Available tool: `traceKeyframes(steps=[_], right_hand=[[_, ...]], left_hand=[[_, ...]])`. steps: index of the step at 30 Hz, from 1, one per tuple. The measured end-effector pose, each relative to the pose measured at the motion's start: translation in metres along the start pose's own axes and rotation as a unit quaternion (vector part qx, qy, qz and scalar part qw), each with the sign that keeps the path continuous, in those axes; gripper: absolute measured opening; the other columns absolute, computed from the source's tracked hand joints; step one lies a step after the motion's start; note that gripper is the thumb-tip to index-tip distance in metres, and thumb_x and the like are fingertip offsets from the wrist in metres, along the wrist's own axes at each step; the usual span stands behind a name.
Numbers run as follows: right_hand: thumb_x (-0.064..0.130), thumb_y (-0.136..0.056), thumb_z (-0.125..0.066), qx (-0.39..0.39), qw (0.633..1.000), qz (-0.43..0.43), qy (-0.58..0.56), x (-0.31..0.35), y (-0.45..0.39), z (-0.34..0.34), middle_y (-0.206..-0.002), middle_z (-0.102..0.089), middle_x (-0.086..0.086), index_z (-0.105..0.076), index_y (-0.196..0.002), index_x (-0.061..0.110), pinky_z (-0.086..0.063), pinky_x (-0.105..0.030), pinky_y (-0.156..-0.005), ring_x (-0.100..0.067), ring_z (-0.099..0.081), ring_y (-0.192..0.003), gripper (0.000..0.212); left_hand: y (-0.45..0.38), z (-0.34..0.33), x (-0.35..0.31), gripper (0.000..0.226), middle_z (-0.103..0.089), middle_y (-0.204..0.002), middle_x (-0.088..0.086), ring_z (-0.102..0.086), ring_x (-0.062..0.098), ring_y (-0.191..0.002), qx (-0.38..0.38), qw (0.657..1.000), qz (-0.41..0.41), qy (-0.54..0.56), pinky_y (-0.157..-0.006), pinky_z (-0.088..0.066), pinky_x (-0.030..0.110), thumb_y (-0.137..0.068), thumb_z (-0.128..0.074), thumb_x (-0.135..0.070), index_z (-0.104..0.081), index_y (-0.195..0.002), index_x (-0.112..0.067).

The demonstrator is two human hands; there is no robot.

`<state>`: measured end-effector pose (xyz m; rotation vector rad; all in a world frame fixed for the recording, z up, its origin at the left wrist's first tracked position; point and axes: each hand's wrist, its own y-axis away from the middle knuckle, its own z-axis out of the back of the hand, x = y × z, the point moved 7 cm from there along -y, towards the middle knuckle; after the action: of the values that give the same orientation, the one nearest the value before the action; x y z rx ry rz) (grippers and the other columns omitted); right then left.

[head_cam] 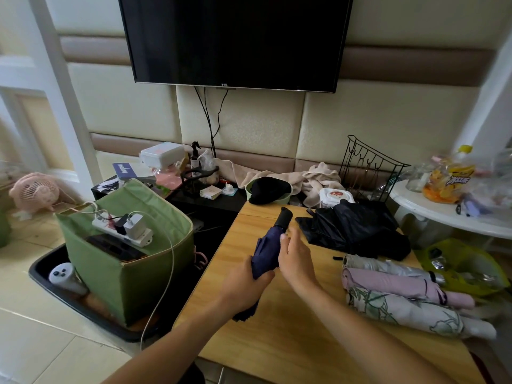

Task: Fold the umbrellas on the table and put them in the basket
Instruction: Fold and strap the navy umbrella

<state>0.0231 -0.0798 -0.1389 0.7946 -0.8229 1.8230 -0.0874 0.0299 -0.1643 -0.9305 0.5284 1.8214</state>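
A navy folding umbrella (267, 249) with a black handle is held above the wooden table (299, 336), handle pointing away from me. My left hand (245, 284) grips its lower canopy. My right hand (295, 256) rests against the canopy's right side with the fingers nearly straight. A loose black umbrella (357, 231) lies crumpled at the table's far right. Three rolled umbrellas lie on the right edge: silver (385, 267), pink (401, 284) and floral white (410, 314). A yellow-green basket (471, 261) sits beyond the table's right edge.
A green fabric bin (124, 273) holding a power strip (123, 228) with chargers stands on a black tray left of the table. A green bowl with a black cloth (267, 189), a wipes pack, towels and a wire rack (368, 167) crowd the back. A white round side table (443, 214) stands right.
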Motion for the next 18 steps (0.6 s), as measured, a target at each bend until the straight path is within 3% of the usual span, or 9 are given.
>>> traceKeyframes(steps=[1, 3, 5, 7, 8, 11, 13, 14, 18], right_hand=[[0.031, -0.111, -0.038, -0.057, 0.998, 0.027, 0.018, 0.002, 0.002, 0.007, -0.13, -0.06, -0.009, -0.046, -0.143, 0.012, -0.05, -0.038, -0.09, -0.027, -0.059, -0.114, 0.038], [0.022, -0.108, -0.043, -0.167, 0.972, 0.157, 0.048, 0.021, 0.008, 0.023, -0.126, -0.057, -0.006, -0.055, -0.131, 0.009, -0.047, -0.033, -0.096, -0.023, -0.054, -0.116, 0.029], [0.019, -0.106, -0.045, -0.184, 0.933, 0.3, 0.075, 0.04, 0.01, 0.027, -0.112, -0.059, -0.002, -0.062, -0.113, 0.01, -0.046, -0.03, -0.093, -0.017, -0.055, -0.106, 0.021], [0.023, -0.107, -0.04, -0.104, 0.923, 0.362, 0.083, 0.048, 0.007, 0.017, -0.098, -0.06, 0.003, -0.063, -0.097, 0.013, -0.047, -0.03, -0.086, -0.014, -0.056, -0.095, 0.027], [0.031, -0.108, -0.036, -0.043, 0.933, 0.347, 0.082, 0.046, 0.004, 0.009, -0.09, -0.06, 0.005, -0.062, -0.09, 0.015, -0.048, -0.034, -0.082, -0.013, -0.056, -0.089, 0.035], [0.064, -0.104, -0.019, 0.125, 0.968, 0.191, 0.107, 0.032, 0.0, -0.015, -0.075, -0.064, 0.005, -0.062, -0.074, 0.022, -0.049, -0.042, -0.076, -0.014, -0.059, -0.074, 0.067], [0.069, -0.104, -0.015, 0.189, 0.963, 0.109, 0.158, 0.017, 0.004, -0.021, -0.071, -0.059, 0.001, -0.055, -0.066, 0.019, -0.045, -0.041, -0.075, -0.019, -0.056, -0.07, 0.074], [0.069, -0.103, -0.013, 0.202, 0.955, 0.109, 0.187, 0.017, 0.009, -0.021, -0.069, -0.055, -0.001, -0.051, -0.065, 0.018, -0.042, -0.041, -0.073, -0.021, -0.053, -0.068, 0.075], [0.065, -0.105, -0.012, 0.226, 0.9, 0.238, 0.286, 0.025, 0.027, -0.022, -0.079, -0.062, -0.006, -0.057, -0.08, 0.016, -0.04, -0.038, -0.067, -0.027, -0.059, -0.073, 0.071]], left_hand=[[-0.002, 0.006, 0.0, 0.03, -0.064, -0.084, -0.005, -0.061, 0.012, -0.066, -0.014, 0.997, -0.03, -0.066, -0.059, -0.048, 0.029, -0.093, -0.065, -0.045, -0.051, -0.109, -0.025], [-0.004, 0.017, -0.004, 0.033, -0.064, -0.088, -0.009, -0.062, 0.011, -0.07, -0.032, 0.975, -0.093, -0.198, -0.06, -0.052, 0.027, -0.091, -0.065, -0.047, -0.049, -0.113, -0.028], [-0.003, 0.02, -0.009, 0.038, -0.064, -0.095, -0.008, -0.065, 0.016, -0.076, -0.034, 0.933, -0.16, -0.321, -0.067, -0.056, 0.034, -0.091, -0.061, -0.048, -0.046, -0.122, -0.029], [-0.001, 0.017, -0.016, 0.042, -0.063, -0.102, -0.004, -0.066, 0.021, -0.082, -0.03, 0.883, -0.233, -0.407, -0.072, -0.057, 0.037, -0.093, -0.061, -0.043, -0.044, -0.128, -0.028], [0.0, 0.013, -0.018, 0.043, -0.063, -0.104, -0.003, -0.066, 0.022, -0.083, -0.025, 0.858, -0.269, -0.437, -0.073, -0.056, 0.037, -0.092, -0.064, -0.04, -0.046, -0.128, -0.027], [0.003, 0.004, -0.022, 0.051, -0.066, -0.096, -0.003, -0.065, 0.019, -0.076, -0.007, 0.803, -0.345, -0.487, -0.069, -0.055, 0.035, -0.078, -0.079, -0.039, -0.057, -0.121, -0.022], [0.002, 0.007, -0.024, 0.045, -0.066, -0.093, -0.005, -0.066, 0.018, -0.076, -0.012, 0.815, -0.332, -0.474, -0.07, -0.054, 0.033, -0.076, -0.077, -0.037, -0.059, -0.115, -0.022], [0.0, 0.011, -0.025, 0.038, -0.066, -0.095, -0.005, -0.066, 0.018, -0.079, -0.019, 0.83, -0.311, -0.463, -0.073, -0.053, 0.032, -0.079, -0.072, -0.034, -0.06, -0.114, -0.023], [-0.009, 0.026, -0.015, 0.034, -0.067, -0.098, -0.007, -0.066, 0.018, -0.085, 0.016, 0.892, -0.208, -0.402, -0.073, -0.055, 0.032, -0.076, -0.066, -0.035, -0.065, -0.108, -0.025]])
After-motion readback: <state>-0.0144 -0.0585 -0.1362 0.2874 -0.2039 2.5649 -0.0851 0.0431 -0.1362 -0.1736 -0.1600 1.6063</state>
